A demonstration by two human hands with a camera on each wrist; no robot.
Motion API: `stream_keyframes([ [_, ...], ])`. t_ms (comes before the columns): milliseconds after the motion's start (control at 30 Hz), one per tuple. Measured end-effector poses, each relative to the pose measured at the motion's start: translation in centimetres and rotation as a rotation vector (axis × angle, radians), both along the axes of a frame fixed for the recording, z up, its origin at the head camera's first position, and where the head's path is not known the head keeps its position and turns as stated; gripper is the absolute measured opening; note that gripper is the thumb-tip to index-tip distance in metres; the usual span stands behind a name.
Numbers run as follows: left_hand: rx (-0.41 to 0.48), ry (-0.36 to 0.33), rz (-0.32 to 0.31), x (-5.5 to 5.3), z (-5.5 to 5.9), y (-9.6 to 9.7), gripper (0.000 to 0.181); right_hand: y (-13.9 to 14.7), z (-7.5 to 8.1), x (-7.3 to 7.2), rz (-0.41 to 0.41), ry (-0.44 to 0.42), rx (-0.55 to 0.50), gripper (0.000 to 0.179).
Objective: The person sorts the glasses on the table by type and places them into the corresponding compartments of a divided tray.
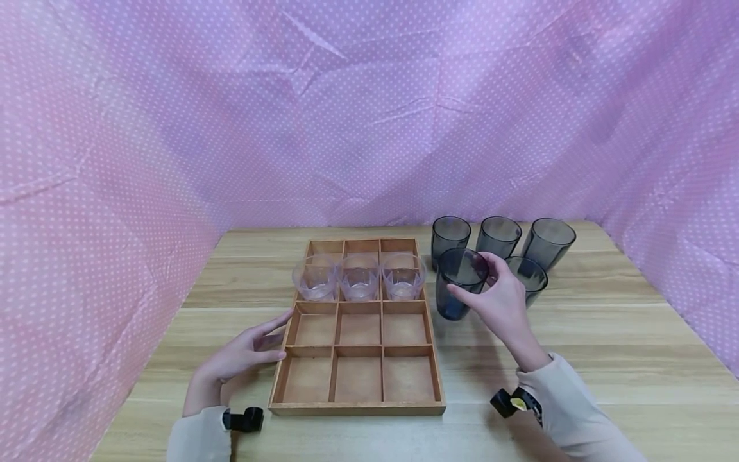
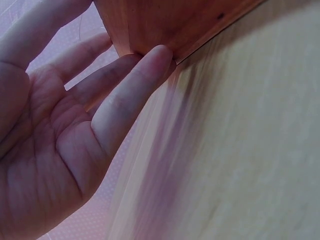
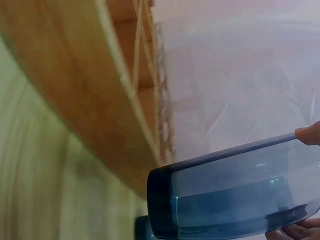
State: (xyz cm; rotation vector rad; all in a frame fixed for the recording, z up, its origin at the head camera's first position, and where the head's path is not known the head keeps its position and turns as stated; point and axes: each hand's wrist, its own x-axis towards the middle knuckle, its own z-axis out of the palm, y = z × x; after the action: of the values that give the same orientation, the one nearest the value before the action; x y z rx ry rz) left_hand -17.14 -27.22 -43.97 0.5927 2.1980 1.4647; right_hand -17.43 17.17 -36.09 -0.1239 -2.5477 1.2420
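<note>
My right hand [image 1: 503,307] grips a dark grey tumbler [image 1: 451,296] near its rim, thumb on one side and fingers on the other. This tumbler is tilted, just right of a wooden compartment tray [image 1: 358,409]. In the right wrist view the tumbler [image 3: 230,200] looks bluish, and only fingertips of the hand show. My left hand [image 1: 248,351] touches the tray's left side with extended fingers; the left wrist view shows its fingertips against the wooden wall [image 2: 160,25]. Three clear cups [image 1: 360,282] stand side by side in one row of the tray.
Several more dark tumblers stand at the back right: one [image 1: 450,234] behind the held one, two [image 1: 498,236] farther right, and another [image 1: 528,276] partly behind my right hand. The table [image 1: 623,346] has a pink dotted cloth [image 1: 369,128] around its back and sides.
</note>
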Motion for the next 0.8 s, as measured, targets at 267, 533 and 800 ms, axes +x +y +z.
stream_keyframes([
  [267,0.006,-0.008,0.0,0.2,-0.1,-0.2,0.081,-2.1,2.0,0.8,0.148,0.033,-0.1,0.074],
  [533,0.004,-0.024,0.018,0.3,-0.1,-0.1,0.082,-5.6,2.7,0.9,0.276,0.076,-0.15,0.073],
  [800,0.016,-0.014,-0.003,0.3,-0.1,0.0,0.081,-9.8,3.0,1.2,0.386,0.077,-0.236,0.073],
])
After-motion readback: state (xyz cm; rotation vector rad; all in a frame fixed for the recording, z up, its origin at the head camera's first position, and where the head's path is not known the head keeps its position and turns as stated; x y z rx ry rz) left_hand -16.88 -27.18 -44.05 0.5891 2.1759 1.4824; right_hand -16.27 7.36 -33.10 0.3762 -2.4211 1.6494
